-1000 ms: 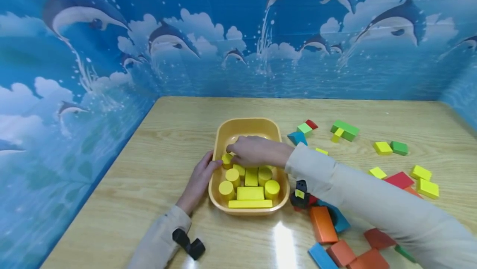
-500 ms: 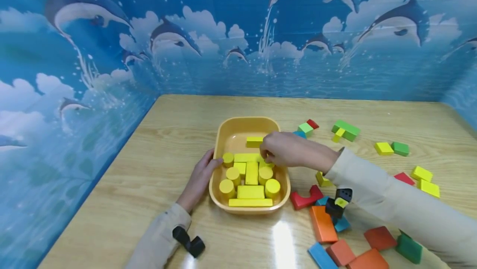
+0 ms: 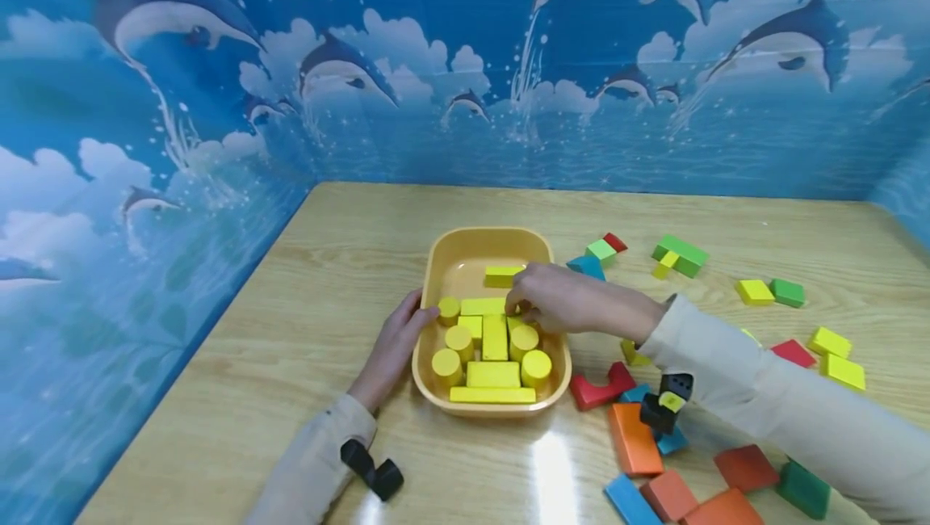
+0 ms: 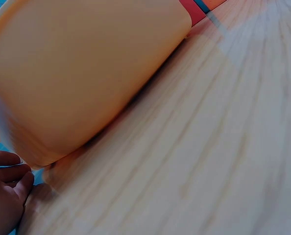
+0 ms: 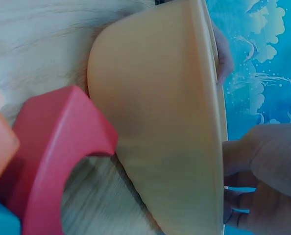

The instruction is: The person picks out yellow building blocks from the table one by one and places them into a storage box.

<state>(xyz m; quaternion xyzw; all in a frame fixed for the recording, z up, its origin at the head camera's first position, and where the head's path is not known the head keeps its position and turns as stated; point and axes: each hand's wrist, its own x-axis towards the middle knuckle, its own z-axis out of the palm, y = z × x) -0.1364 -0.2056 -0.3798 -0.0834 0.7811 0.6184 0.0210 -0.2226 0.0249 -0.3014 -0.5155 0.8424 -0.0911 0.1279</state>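
Note:
A yellow-orange plastic tub (image 3: 465,244) stands on the table, its near part filled with yellow wooden blocks, among them cylinders (image 3: 536,367), bars and bricks (image 3: 493,374). My left hand (image 3: 392,347) grips the tub's left rim, thumb over the edge beside a cylinder (image 3: 449,310). Over the right rim reaches my right hand (image 3: 555,296), its bent fingers pointing down at a yellow block (image 3: 513,321) at the right end of a long yellow bar (image 3: 483,306). That block is mostly hidden under the fingers. Another yellow bar (image 3: 501,276) lies farther back, apart.
Right of the tub lie a red arch (image 3: 601,386), an orange block (image 3: 635,438), a blue bar (image 3: 632,499) and several red pieces. Farther back are green (image 3: 680,255), yellow (image 3: 843,371) and blue (image 3: 587,266) blocks. A dolphin-print curtain (image 3: 436,65) hangs behind the table.
My right hand has moved from the tub's left middle to its right side, uncovering the long bar and the rear bar. It barely moves since then. My left hand stays on the rim.

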